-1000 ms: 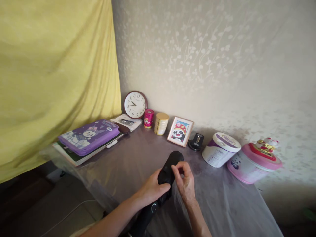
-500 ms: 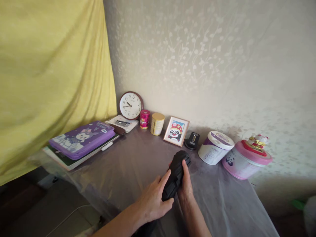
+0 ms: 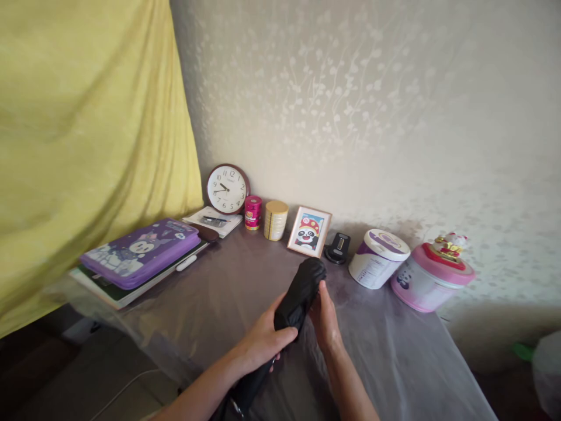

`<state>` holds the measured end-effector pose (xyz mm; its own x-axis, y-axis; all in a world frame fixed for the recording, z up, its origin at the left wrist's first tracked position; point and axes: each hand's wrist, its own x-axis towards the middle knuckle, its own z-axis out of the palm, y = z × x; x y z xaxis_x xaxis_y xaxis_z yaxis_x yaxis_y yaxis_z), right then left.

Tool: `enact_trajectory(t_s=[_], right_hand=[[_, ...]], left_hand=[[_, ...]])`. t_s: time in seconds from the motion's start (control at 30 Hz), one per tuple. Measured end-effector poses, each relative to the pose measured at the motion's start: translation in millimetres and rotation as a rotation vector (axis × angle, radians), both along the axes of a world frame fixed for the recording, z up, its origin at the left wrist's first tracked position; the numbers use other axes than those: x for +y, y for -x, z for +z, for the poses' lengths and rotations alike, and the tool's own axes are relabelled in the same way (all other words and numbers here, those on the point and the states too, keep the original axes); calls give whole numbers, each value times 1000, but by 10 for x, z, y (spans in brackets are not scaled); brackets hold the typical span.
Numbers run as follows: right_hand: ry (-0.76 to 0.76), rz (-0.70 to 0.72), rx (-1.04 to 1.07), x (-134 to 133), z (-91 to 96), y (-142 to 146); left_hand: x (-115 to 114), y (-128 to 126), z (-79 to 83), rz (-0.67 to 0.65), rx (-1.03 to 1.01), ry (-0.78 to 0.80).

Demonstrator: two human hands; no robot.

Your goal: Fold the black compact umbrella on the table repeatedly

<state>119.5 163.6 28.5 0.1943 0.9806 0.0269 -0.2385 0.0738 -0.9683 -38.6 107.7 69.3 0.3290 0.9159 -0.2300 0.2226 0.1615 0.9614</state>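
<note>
A black folded umbrella [image 3: 300, 295] is tilted up and away from me over the table. Around its lower part my left hand [image 3: 262, 342] is closed, thumb lying across the near side. My right hand [image 3: 325, 321] is closed against the umbrella's right side near the top, with the thumb pointing up; its other fingers are mostly hidden behind the fabric. Below my left hand a darker black length [image 3: 253, 383] with a shiny metal bit runs toward the bottom edge. I cannot tell whether it is part of the umbrella.
Along the wall stand a clock [image 3: 228, 189], a pink can [image 3: 253, 213], a yellow-lidded can [image 3: 276, 221], a panda picture frame [image 3: 309, 231], a small black device [image 3: 337, 248], a white tub [image 3: 379, 259] and a pink-lidded tub [image 3: 432, 278]. A purple case [image 3: 140, 252] lies on books at left.
My left hand has turned, its index finger no longer stretched along the umbrella but wrapped beneath. The umbrella has shifted slightly left, and more black material shows below. The view has moved a little.
</note>
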Motion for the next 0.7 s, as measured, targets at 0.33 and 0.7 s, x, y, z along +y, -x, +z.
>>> enact_trajectory(t_s=[0.33,0.7], right_hand=[[-276,14,-492,5,-81,-13],[-514,219,-665,-16,-149,82]], left_hand=[[165,163,-108,100,-18,234],[131,289,-66,98,88,277]])
